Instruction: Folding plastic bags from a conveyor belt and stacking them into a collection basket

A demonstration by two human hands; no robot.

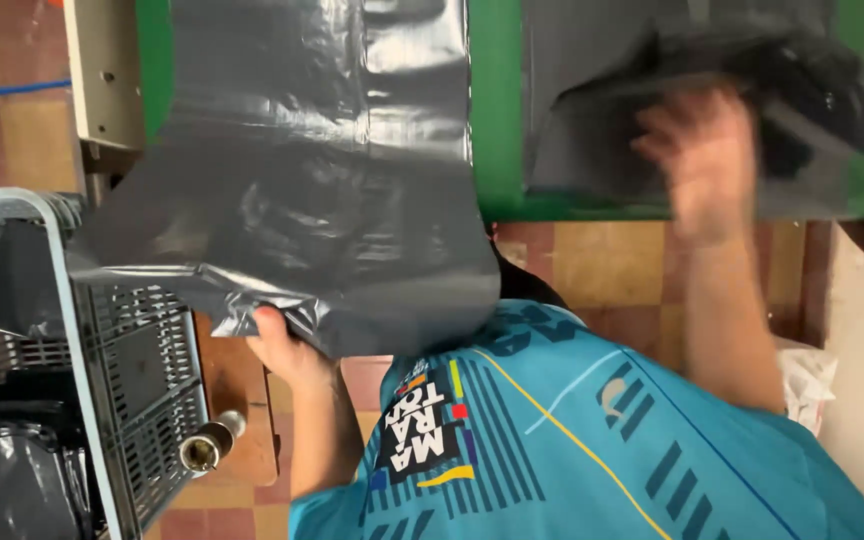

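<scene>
Left hand [282, 345] pinches the lower edge of a big grey plastic bag [322, 170], grip clamped on the film so the sheet stays spread flat over the green desk [497, 110]. Right hand [707, 165], blurred, reaches into a second dark bag [802, 90] on the desk; whether that grip is closed, I cannot tell. A grey crate [142, 370] stands at the left.

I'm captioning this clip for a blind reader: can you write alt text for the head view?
Seen from above, the left hand pinches the lower edge of a large grey plastic bag draped over a green table. The blurred right hand reaches into a second dark plastic bag. A grey slatted plastic crate stands at left, above a checkered tile floor.
</scene>
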